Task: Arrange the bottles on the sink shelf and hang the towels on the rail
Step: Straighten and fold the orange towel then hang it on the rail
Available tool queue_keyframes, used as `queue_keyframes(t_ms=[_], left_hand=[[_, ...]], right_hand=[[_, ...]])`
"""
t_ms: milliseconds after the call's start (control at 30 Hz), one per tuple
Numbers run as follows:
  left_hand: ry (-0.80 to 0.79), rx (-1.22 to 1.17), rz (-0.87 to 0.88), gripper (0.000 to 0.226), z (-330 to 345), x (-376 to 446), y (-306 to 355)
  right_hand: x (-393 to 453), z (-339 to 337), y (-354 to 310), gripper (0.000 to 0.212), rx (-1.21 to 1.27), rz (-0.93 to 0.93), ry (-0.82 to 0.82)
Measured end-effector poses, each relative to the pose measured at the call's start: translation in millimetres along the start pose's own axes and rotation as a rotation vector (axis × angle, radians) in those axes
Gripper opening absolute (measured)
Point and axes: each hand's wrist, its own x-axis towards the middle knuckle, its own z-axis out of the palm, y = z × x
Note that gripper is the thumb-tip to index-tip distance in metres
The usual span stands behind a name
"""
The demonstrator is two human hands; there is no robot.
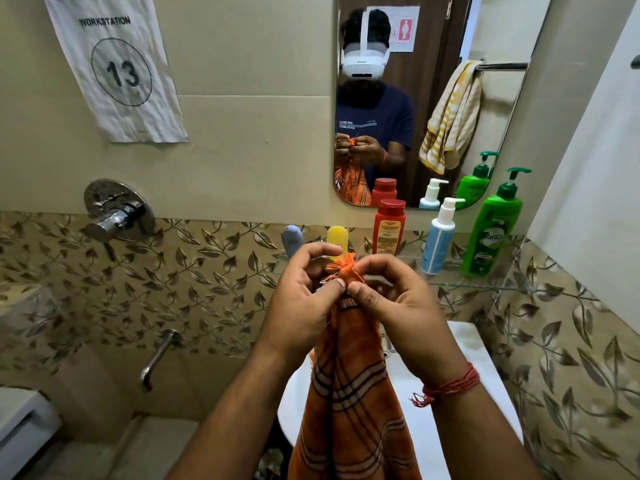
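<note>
Now I pinch the orange towel [349, 393] by its frayed corner between left hand [304, 299] and right hand [398, 306], and I'd slide them apart along the edge so it spreads flat before hanging.

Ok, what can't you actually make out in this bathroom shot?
Head view only:
- Grey bottle and yellow bottle: lower parts hidden behind the hands.
- Orange towel: bottom cut off by the frame edge; its top corner is bunched in the left hand and right hand.
- Towel rail: seen only in the mirror.
- Red bottle: label print too small.
</note>
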Motion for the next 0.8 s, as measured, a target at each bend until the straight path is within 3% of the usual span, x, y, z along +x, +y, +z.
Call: queue_keyframes(t_ms=[167, 333, 467, 567, 633, 800], left_hand=[[-0.035, 0.067, 0.033, 0.031, -1, 4, -2], [-0.139, 0.204, 0.05, 0.029, -1, 11, 1], [-0.145, 0.078, 0.039, 0.022, 2, 13, 3], [-0.154, 0.031, 0.056, 0.012, 4, 13, 5], [-0.11, 0.015, 0.068, 0.018, 6, 17, 7], [-0.008, 0.017, 0.109, 0.035, 4, 25, 8]], right_hand=[[3, -3, 1, 0.016, -0.195, -0.122, 0.001], [6, -2, -11, 0.014, -0.607, -0.311, 0.019], [9, -1, -19, 0.015, -0.728, -0.344, 0.11], [10, -1, -21, 0.018, -0.717, -0.344, 0.171], [11, -2, -18, 0.021, -0.597, -0.326, 0.187], [3, -11, 7, 0.028, -0.28, -0.243, 0.043]])
